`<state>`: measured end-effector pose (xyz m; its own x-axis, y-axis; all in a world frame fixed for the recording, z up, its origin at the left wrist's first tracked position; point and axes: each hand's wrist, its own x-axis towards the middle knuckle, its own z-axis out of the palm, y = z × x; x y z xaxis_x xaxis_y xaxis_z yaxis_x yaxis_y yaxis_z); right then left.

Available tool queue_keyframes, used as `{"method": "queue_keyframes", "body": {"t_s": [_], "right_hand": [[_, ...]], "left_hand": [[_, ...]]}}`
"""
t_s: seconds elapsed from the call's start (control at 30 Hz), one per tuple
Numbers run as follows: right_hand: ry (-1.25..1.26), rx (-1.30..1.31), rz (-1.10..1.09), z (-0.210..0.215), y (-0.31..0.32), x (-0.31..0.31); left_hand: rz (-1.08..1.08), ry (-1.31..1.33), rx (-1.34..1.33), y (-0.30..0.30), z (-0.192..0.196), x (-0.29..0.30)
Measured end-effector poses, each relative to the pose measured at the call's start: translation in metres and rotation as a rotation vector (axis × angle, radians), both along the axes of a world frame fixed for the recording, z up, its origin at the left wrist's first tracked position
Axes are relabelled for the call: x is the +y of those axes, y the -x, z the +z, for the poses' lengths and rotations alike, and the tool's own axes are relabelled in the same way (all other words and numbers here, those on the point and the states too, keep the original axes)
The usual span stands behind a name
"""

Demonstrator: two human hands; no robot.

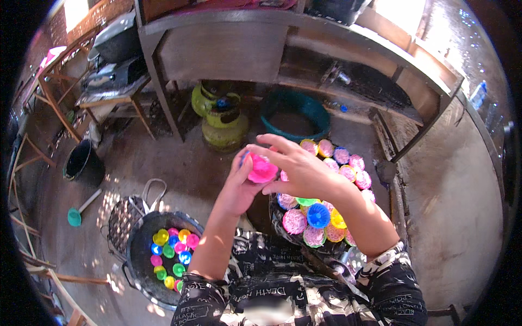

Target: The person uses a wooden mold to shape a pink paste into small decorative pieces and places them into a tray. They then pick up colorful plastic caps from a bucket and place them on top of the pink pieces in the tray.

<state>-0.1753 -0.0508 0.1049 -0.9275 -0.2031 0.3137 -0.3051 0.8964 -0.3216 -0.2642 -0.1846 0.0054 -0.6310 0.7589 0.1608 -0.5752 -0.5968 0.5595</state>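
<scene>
My left hand [237, 182] is closed around a bright pink plastic cup [263, 169] with a fluted rim, held up in front of me. My right hand [296, 168] arches over the cup's right side, fingers stretched and apart; whether its fingertips touch the cup I cannot tell. Under my right forearm sits a cluster of coloured fluted cups filled with a pale pink, crumbly-looking mass [294, 221]. A blue cup [318, 215] lies bottom-up among them. At lower left a black basin [142, 261] holds several small yellow, pink, green and blue cups [180, 247].
Green gas cylinders [223, 130] and a teal basin [280, 127] stand under a long wooden table [223, 54]. To the left are a dark bucket [84, 165], a teal dipper [74, 217] and a woven bag [124, 220]. A low wall [446, 217] runs along the right.
</scene>
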Motion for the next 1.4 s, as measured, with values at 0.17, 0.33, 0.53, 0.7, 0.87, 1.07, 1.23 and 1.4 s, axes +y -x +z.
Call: {"method": "queue_keyframes", "body": {"t_s": [0.17,0.33,0.53,0.7,0.87,1.07,1.23,1.4], "right_hand": [[-0.017,0.078,-0.087,0.008,0.001,0.025],[0.548,-0.312,-0.354,-0.016,-0.010,0.076],[-0.021,-0.325,-0.521,-0.073,-0.016,0.103],[0.032,-0.408,-0.486,-0.089,-0.015,0.100],[0.157,-0.036,-0.344,-0.067,-0.006,0.097],[0.353,0.141,-0.403,-0.040,0.012,0.100],[0.639,-0.155,-0.703,-0.065,0.006,0.139],[0.278,-0.095,-0.771,-0.117,-0.001,0.172]], "left_hand": [[-0.203,-0.026,-0.082,0.004,0.019,0.037],[-0.128,0.159,-0.204,-0.002,-0.009,0.041],[-0.119,0.151,-0.380,0.009,-0.025,0.038],[-0.109,0.156,-0.356,0.010,-0.025,0.041],[-0.062,0.244,-0.235,0.003,-0.008,0.064],[-0.091,0.244,-0.156,0.001,0.003,0.098],[-0.049,0.288,-0.254,0.006,-0.008,0.093],[-0.040,0.237,-0.313,0.014,-0.013,0.087]]}}
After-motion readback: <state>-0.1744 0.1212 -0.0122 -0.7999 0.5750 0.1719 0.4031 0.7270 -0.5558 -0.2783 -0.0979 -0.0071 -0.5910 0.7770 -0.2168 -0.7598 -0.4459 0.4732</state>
